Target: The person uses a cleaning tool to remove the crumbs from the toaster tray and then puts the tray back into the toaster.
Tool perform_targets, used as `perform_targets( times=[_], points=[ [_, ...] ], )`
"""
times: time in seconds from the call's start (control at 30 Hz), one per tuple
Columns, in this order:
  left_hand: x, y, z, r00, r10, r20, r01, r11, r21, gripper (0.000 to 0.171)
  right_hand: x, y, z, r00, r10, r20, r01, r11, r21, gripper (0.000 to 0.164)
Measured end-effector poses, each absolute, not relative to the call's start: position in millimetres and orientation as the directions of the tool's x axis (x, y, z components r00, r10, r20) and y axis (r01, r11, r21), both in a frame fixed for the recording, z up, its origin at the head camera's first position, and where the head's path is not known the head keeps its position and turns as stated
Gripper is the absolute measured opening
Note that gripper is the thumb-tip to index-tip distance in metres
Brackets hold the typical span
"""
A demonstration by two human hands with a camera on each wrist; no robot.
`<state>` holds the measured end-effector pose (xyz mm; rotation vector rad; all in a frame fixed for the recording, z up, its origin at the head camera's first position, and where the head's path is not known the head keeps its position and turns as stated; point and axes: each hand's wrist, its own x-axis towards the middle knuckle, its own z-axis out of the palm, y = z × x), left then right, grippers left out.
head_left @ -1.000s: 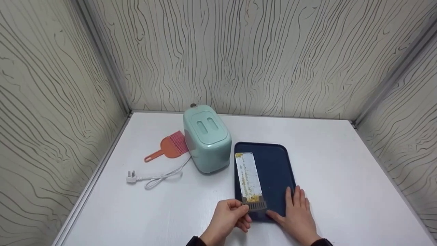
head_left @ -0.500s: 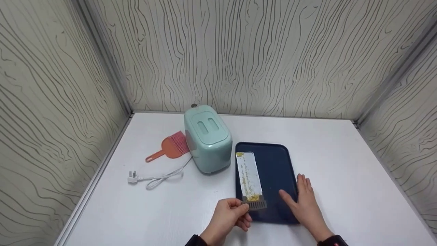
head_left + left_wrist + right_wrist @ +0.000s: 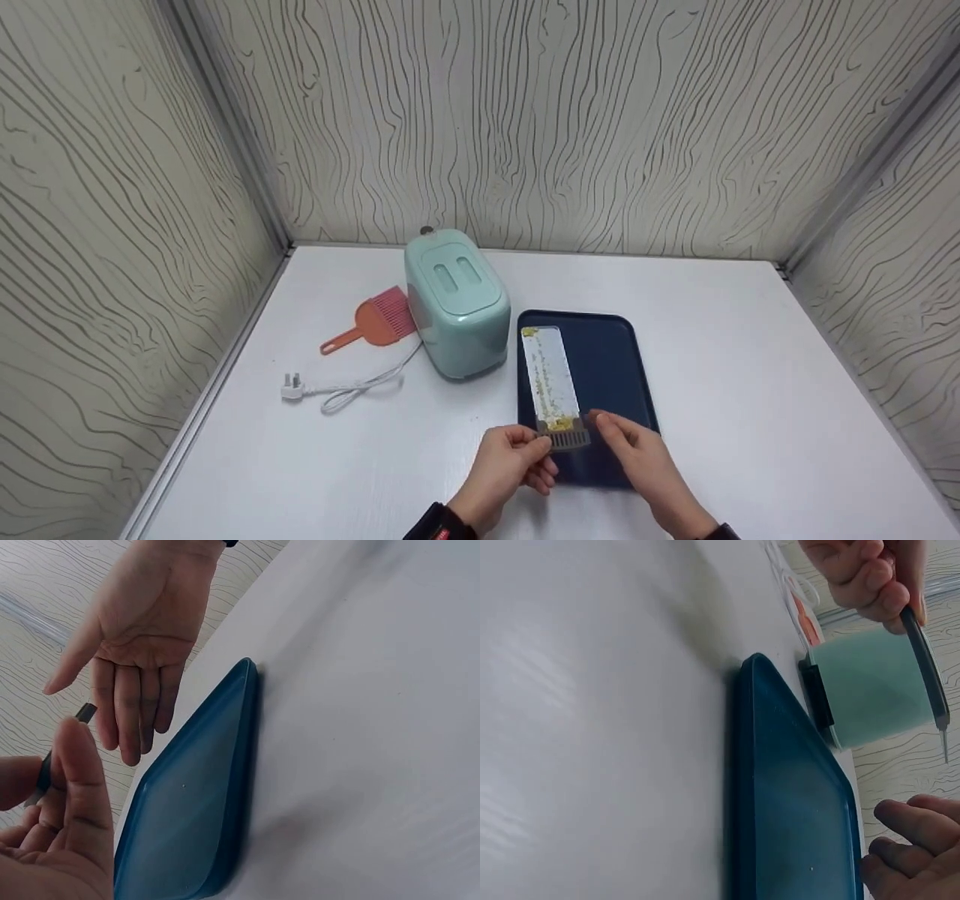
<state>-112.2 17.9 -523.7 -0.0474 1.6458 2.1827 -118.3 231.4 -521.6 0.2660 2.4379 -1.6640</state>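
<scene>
My left hand pinches the dark slotted end of a metal toaster crumb tray in the head view. Yellow crumbs lie at its corners and along its length. It is held above the left part of a dark blue tray. My right hand is by the crumb tray's near right corner. The left wrist view shows this right hand with fingers extended, apart from the held end. In the right wrist view, the left hand grips the crumb tray's dark edge.
A mint-green toaster stands left of the blue tray. Against its left side lies an orange dustpan-shaped piece with pink bristles. A white power cord and plug lie on the white table. Patterned walls enclose the back and sides.
My right hand has left the blue tray's right edge and come left, beside the crumb tray. The crumb tray has moved slightly up in view with my left hand, and some crumbs look shifted.
</scene>
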Motion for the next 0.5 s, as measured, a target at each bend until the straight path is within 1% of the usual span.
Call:
perform_targets(
  times=[0.1,0.27,0.5],
  points=[
    [-114,21,-523,-0.923,0.296,-0.244,-0.319,-0.239,0.917,0.010,-117,228,-523,-0.957,0.052,-0.287,0.288,0.317,-0.904,0.065],
    [-116,26,-521,-0.923,0.300,-0.242,-0.318,-0.237,0.918,0.011,-114,225,-526,-0.936,0.065,-0.346,0.351,0.243,-0.904,0.058],
    [-116,31,-522,-0.922,0.290,-0.256,-0.326,-0.225,0.918,0.012,-113,223,-531,-0.925,0.077,-0.371,0.378,0.127,-0.917,0.048]
  ],
)
